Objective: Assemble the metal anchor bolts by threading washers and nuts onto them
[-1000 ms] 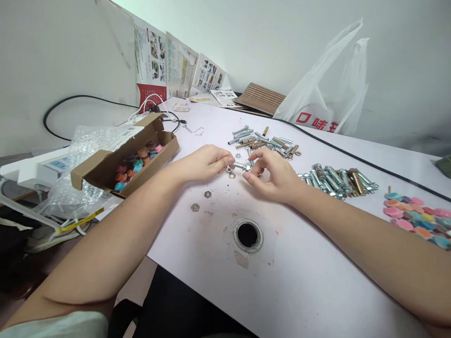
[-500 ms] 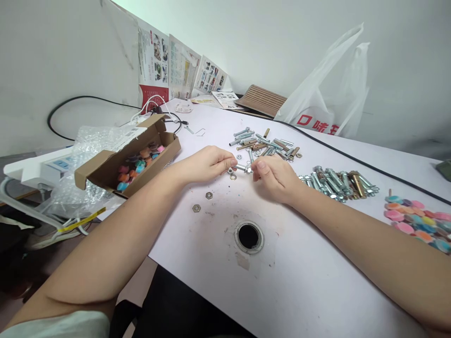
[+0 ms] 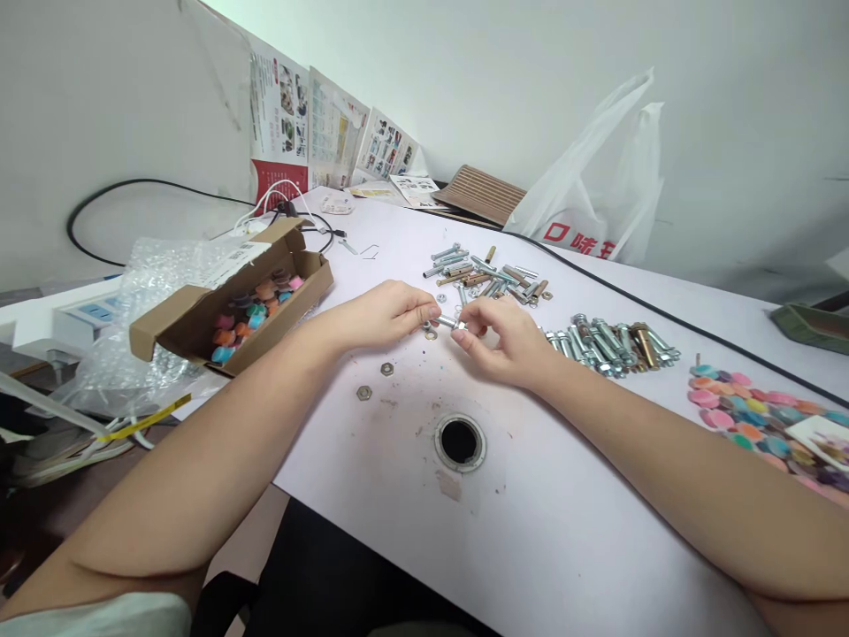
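Observation:
Between my hands a silvery bolt (image 3: 446, 320) lies roughly level, just above the table. My left hand (image 3: 401, 311) pinches its left end with thumb and fingertips. At its right end, a hex nut (image 3: 460, 326) sits between the thumb and forefinger of my right hand (image 3: 508, 341); the fingertips partly hide it. Below the bolt a small washer (image 3: 431, 335) rests on the table. Two loose nuts (image 3: 386, 369) lie nearer to me, left of the round hole. Behind my hands spreads a pile of metal sleeves and bolts (image 3: 481, 274).
Assembled bolts (image 3: 607, 345) lie in rows right of my right hand, with colourful round caps (image 3: 749, 407) beyond. An open cardboard box (image 3: 292, 314) of similar caps stands left. A black cable (image 3: 663, 314) crosses the table; a round hole (image 3: 459, 442) opens in front.
My view has shifted slightly to the right. My right thumb and forefinger have moved on the nut, with the fingers more opened out; my left hand keeps hold of the bolt.

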Demonstrator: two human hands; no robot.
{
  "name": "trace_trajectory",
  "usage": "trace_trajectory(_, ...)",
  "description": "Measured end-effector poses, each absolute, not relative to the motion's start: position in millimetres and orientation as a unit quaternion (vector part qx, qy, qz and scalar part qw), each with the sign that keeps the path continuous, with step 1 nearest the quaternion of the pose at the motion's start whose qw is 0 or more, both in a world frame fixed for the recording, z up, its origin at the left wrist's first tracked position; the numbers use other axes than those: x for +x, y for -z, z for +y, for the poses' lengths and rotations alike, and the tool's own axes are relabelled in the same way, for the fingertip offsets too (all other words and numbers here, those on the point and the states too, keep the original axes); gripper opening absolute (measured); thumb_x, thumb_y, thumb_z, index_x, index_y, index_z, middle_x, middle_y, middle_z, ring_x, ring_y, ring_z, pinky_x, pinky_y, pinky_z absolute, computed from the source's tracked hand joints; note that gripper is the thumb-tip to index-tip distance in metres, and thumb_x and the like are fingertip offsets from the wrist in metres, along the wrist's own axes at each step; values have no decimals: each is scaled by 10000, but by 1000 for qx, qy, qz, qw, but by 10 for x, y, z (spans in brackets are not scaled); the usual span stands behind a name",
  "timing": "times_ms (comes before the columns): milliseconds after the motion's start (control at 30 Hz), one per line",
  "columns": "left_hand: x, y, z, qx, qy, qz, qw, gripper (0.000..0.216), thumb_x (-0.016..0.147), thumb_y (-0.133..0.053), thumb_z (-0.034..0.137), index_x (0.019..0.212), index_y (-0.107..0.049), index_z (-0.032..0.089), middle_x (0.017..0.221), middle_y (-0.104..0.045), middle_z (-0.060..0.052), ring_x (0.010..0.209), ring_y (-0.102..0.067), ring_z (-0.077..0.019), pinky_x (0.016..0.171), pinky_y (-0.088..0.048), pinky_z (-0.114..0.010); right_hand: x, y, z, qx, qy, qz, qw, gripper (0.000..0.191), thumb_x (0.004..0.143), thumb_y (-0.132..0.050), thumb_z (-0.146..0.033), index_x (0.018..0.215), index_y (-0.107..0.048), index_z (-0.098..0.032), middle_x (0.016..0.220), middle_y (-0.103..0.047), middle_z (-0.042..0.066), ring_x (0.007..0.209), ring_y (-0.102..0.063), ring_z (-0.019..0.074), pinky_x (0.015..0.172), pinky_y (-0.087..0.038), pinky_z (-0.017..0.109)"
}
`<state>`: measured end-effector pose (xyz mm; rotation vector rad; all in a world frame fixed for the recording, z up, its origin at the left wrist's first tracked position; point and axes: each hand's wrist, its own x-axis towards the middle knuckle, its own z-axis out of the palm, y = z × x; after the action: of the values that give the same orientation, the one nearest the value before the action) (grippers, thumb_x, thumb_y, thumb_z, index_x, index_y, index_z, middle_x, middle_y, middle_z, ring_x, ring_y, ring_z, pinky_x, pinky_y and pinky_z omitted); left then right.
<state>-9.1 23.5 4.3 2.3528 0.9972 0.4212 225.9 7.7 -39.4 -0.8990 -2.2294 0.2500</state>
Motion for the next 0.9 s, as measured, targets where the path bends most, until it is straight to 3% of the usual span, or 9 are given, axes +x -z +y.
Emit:
trace_trajectory(67,-91,-50,228,877,-159,367,267,425,955,-401,463,777,-624,148,607,-463,22,583,-401,-93,587,-330,-223,2262,398,84,-343,-107,-866,346,379,992,-440,-433,743,-595,-193,647,-638,18,642,-574,157,754,-403,341)
trace_trajectory(133,-92,-60,225,878,-163,369,256,424,956,-395,454,811,-647,145,622,-497,16,598,-427,-97,602,-340,-226,2270,397,82,-344,-142,-861,347,494,1034,-319,-434,705,-596,-192,646,-643,30,653,-585,158,734,-412,331)
trace_trajectory(233,-91,-84,219,880,-165,373,243,424,957,-386,446,806,-640,141,628,-510,12,604,-434,-100,607,-337,-232,2263,386,53,-350,-172,-843,371,340,980,-465,-485,941,-614,-182,672,-654,5,641,-583,153,709,-428,311)
trace_trajectory(300,-89,-102,208,879,-164,373,248,423,956,-385,448,766,-607,142,614,-492,16,596,-426,-98,602,-335,-232,2242,381,35,-355,-149,-840,381,319,906,-596,-492,989,-591,-183,668,-643,-14,621,-561,143,714,-426,308)
trace_trajectory(367,-85,-118,193,878,-162,371,256,416,955,-391,439,733,-582,144,607,-493,19,593,-431,-97,611,-346,-230,2219,383,32,-355,-110,-848,379,296,917,-583,-477,858,-595,-188,650,-622,-10,612,-537,135,735,-411,316)
trace_trajectory(533,-84,-125,182,874,-175,370,261,389,949,-413,413,763,-618,140,629,-537,19,609,-459,-95,638,-369,-223,2188,370,24,-363,-132,-853,350,531,1027,-345,-454,622,-558,-184,567,-570,15,573,-518,131,693,-390,311)
trace_trajectory(733,-66,-95,182,874,-166,365,275,398,954,-403,415,737,-594,142,638,-535,17,613,-461,-91,615,-352,-224,2141,339,-42,-393,-145,-836,354,342,913,-561,-510,884,-623,-175,681,-641,11,598,-540,136,628,-401,279)
trace_trajectory(900,-5,-14,155,857,-145,364,334,415,955,-401,469,792,-610,149,700,-592,-4,617,-505,-100,593,-390,-223,2139,335,-42,-374,-137,-860,319,253,927,-548,-385,872,-680,-177,714,-652,17,626,-530,128,639,-397,274)
